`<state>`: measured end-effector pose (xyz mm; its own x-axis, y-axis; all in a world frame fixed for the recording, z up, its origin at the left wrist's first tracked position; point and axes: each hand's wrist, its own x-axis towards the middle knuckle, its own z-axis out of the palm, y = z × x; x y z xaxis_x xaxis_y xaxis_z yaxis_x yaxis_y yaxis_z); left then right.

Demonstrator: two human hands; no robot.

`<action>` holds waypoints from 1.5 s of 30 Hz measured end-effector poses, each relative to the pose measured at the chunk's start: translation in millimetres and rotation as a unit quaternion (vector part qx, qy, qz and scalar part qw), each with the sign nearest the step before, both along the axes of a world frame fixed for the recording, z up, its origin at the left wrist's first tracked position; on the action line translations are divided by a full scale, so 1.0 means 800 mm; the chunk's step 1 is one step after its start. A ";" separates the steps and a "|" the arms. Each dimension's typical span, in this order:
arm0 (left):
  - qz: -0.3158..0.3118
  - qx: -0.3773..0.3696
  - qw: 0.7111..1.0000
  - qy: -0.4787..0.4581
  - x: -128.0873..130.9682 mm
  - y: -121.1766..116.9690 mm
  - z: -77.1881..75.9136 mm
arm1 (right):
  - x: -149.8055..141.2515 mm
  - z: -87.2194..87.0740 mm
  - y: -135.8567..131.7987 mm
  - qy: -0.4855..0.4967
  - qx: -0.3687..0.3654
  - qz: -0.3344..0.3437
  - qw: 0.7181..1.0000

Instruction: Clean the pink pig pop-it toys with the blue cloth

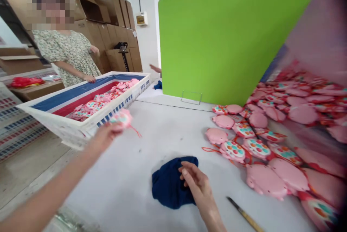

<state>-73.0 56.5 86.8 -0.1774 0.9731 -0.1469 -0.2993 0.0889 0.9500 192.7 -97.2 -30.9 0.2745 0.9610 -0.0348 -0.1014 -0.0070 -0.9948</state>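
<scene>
My left hand (104,138) is closed on a pink toy (123,119) with colored buttons and a red cord loop hanging from it. The toy is slightly blurred and is held beside the near wall of a white plastic crate (81,127). Over the right part of a crumpled dark blue cloth (166,183) is my right hand (200,185), fingers loosely bent and thumb apart, with nothing visible in them. Whether its fingertips touch the cloth I cannot tell. Several similar pink toys (267,179) lie on the table to the right, some showing buttons, others their plain backs.
A knife-like tool with a wooden handle (245,214) lies near my right hand. A green divider board (217,43) stands across the table's far side, with another person's hand (155,68) past its left edge. A person (70,53) stands behind the crate, which holds pink toys.
</scene>
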 end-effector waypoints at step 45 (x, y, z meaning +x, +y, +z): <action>-0.317 0.018 0.947 -0.053 0.205 -0.118 -0.129 | 0.032 0.026 0.016 -0.042 -0.010 -0.028 0.999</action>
<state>90.9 -37.6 -16.2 0.4579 0.8838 -0.0964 -0.2904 0.2512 0.9233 218.1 -84.1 -10.3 0.3301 0.9435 -0.0285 -0.0177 -0.0240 -0.9996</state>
